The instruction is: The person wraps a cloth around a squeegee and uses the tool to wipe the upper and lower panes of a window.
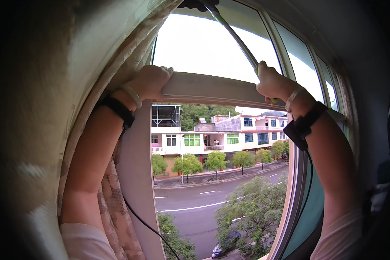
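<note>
My right hand is wrapped around the long pole of a cleaning duster, grey with green parts. The pole slants up and left to a dark, fuzzy head at the upper window pane, partly cut off by the picture's top edge. My left hand grips the left end of the window's horizontal crossbar, fingers curled over it. Both arms are raised, and each wears a light band and a black strap at the wrist.
A patterned curtain hangs at the left, beside my left arm. Black cables run down near both arms. Below the crossbar the window opening looks onto a road, trees and buildings. More panes continue at the right.
</note>
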Motion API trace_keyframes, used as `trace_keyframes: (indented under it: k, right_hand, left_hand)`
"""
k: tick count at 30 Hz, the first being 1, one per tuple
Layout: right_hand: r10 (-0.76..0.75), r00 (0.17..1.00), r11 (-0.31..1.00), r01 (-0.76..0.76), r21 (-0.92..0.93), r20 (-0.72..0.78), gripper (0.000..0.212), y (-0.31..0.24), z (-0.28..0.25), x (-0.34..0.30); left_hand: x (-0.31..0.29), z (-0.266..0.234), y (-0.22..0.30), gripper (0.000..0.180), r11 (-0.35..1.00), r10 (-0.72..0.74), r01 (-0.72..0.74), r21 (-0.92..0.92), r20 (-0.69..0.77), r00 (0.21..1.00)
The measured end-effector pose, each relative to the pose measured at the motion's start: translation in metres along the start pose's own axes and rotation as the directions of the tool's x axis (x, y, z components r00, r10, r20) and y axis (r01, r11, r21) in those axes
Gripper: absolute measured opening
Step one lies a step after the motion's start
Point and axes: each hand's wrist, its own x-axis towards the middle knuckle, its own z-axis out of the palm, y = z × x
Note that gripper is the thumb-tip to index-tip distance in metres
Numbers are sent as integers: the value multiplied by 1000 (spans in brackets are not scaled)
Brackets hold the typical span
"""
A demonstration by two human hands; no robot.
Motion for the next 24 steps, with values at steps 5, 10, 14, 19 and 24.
trace_keyframes:
  k: [5,10,14,19,24]
  right_hand:
    - [-68,997,993,70,-93,31,54,105,36,-175]
    - [44,992,995,-33,-92,122,52,104,12,-328]
    - [-13,998,997,18,-81,57,71,43,-38,-314]
    - [-110,991,989,102,-107,-69,57,13,-55,-196]
    - [-145,970,986,125,-111,-197,57,-37,-71,-37]
  left_hand:
    - [-1,-3,0,71,1000,-4,3,29,37,999]
    - [2,-8,5,73,999,17,-16,-29,23,1000]
    - [-3,-2,-2,70,999,31,-32,-32,-41,999]
    - [4,-2,0,62,1000,-7,6,6,49,999]
    - [2,5,-2,60,1000,20,-20,-12,5,1000]
